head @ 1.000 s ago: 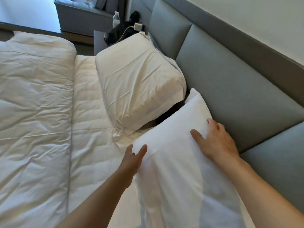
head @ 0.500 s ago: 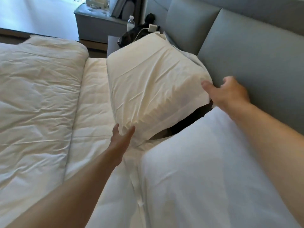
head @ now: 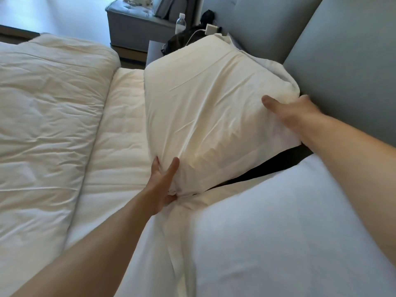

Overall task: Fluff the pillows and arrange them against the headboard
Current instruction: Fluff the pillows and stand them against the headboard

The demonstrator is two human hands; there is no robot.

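1. Since half a second ago: both hands moved in from just short of the plump cream-white cotton pillow (head: 210, 112) and now touching it, left hand (head: 161, 183) at the near lower corner, right hand (head: 293, 112) at the upper right corner.
2. Left hand: fingers spread up the pillow's side, thumb tucked under the corner, fabric bunched in the grasp.
3. Right hand: thumb pressed flat on the pillow's face, other fingers hidden behind the corner, so grip only partly visible; gripping the edge, as far as can be told.
4. Pillow: tilted, leaning toward the grey padded fabric headboard (head: 342, 65), far end near the bed's edge.
5. Nearer, under the right forearm: second smooth white pillow (head: 267, 232), dark gap between the two.
6. Left of that: rumpled white quilted duvet (head: 47, 116) over the mattress.
7. Beyond the bed: clear plastic water bottle (head: 180, 23), white charger plug (head: 210, 30) with its cable, black bag (head: 182, 40).
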